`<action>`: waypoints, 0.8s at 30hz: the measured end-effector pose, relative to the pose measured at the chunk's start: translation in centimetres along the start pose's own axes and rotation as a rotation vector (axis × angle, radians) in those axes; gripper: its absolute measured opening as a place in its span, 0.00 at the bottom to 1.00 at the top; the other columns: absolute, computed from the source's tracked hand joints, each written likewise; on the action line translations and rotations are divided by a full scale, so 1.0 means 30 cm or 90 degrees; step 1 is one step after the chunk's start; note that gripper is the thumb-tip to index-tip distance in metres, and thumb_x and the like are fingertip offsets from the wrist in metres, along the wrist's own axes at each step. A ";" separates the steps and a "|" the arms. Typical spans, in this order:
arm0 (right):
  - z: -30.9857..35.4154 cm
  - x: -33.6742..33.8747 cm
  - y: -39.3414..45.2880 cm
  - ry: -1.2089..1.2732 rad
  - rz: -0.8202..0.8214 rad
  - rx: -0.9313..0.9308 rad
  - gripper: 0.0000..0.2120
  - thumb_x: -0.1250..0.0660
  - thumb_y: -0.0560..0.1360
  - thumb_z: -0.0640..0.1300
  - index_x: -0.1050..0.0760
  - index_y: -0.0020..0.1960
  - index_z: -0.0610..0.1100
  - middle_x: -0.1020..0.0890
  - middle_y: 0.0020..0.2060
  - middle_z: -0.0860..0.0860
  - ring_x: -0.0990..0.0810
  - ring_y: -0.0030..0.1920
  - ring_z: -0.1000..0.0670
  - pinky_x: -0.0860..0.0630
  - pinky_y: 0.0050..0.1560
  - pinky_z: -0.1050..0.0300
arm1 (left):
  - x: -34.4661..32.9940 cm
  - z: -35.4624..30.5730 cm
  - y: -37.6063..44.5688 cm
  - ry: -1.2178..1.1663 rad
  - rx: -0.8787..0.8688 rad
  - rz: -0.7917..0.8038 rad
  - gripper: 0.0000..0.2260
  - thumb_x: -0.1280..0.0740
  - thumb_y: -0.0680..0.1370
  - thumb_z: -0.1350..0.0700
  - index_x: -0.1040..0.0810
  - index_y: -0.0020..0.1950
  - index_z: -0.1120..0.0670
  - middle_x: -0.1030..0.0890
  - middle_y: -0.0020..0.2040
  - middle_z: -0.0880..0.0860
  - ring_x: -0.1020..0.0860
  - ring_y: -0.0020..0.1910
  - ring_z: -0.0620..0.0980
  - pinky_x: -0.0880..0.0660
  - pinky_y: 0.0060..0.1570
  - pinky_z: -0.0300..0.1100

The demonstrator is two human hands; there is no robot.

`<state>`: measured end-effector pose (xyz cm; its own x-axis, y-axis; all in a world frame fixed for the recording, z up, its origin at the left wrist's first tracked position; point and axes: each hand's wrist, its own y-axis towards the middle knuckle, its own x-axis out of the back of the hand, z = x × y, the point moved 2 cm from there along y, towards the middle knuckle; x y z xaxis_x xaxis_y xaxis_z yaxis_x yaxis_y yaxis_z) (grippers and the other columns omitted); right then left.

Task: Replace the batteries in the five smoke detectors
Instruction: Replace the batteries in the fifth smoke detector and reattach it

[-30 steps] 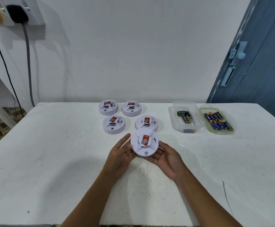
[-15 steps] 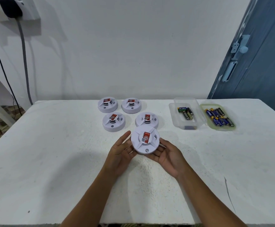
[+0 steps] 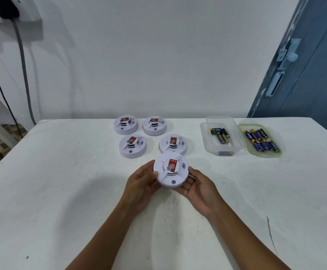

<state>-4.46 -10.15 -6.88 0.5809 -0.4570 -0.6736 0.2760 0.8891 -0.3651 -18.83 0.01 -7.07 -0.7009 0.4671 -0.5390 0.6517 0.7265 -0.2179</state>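
Presently the left hand (image 3: 141,182) and right hand (image 3: 197,189) clasp one smoke detector (image 3: 170,169) by its rim, face up. Flip it (back unseen), then twist the base off squarely.

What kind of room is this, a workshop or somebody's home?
Probably a plain room in a home, used as a makeshift work spot. A white table stands against a bare wall, a blue door at the right, a wall socket with a plug up left.

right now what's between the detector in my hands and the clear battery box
Nothing: in the head view, only bare white table lies between the held detector and the clear box.
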 end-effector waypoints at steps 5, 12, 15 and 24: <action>0.187 -0.073 0.058 -0.418 -0.041 0.164 0.20 0.32 0.76 0.38 0.28 0.67 0.46 0.22 0.60 0.46 0.20 0.55 0.46 0.21 0.56 0.46 | -0.054 -0.103 0.107 0.026 -0.015 -0.036 0.14 0.38 0.77 0.66 0.22 0.61 0.60 0.17 0.55 0.59 0.17 0.49 0.57 0.19 0.43 0.46; 0.502 -0.252 0.276 -1.178 0.065 0.304 0.44 0.22 0.61 0.57 0.37 0.72 0.50 0.31 0.66 0.51 0.33 0.66 0.47 0.29 0.61 0.52 | -0.212 -0.267 0.373 0.179 -0.061 -0.081 0.11 0.35 0.76 0.68 0.21 0.57 0.60 0.18 0.56 0.61 0.19 0.54 0.60 0.20 0.51 0.53; 0.581 -0.264 0.403 -1.211 0.046 0.326 0.31 0.23 0.56 0.58 0.30 0.54 0.51 0.27 0.49 0.54 0.28 0.50 0.49 0.29 0.41 0.56 | -0.262 -0.305 0.473 0.187 -0.060 -0.103 0.10 0.34 0.77 0.65 0.21 0.57 0.58 0.17 0.54 0.59 0.18 0.52 0.57 0.19 0.48 0.47; 0.594 -0.150 0.666 -1.236 -0.009 0.165 0.37 0.19 0.54 0.52 0.26 0.59 0.43 0.21 0.52 0.49 0.22 0.50 0.46 0.22 0.51 0.50 | -0.120 -0.362 0.697 1.058 -0.169 -0.031 0.24 0.30 0.73 0.56 0.27 0.69 0.54 0.27 0.69 0.55 0.31 0.68 0.54 0.36 0.66 0.41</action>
<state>12.09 10.14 0.30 0.4437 0.0190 0.8960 0.2702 0.9504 -0.1539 -5.81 19.01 -0.85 -0.3556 0.3050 0.8834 0.6794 0.7335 0.0203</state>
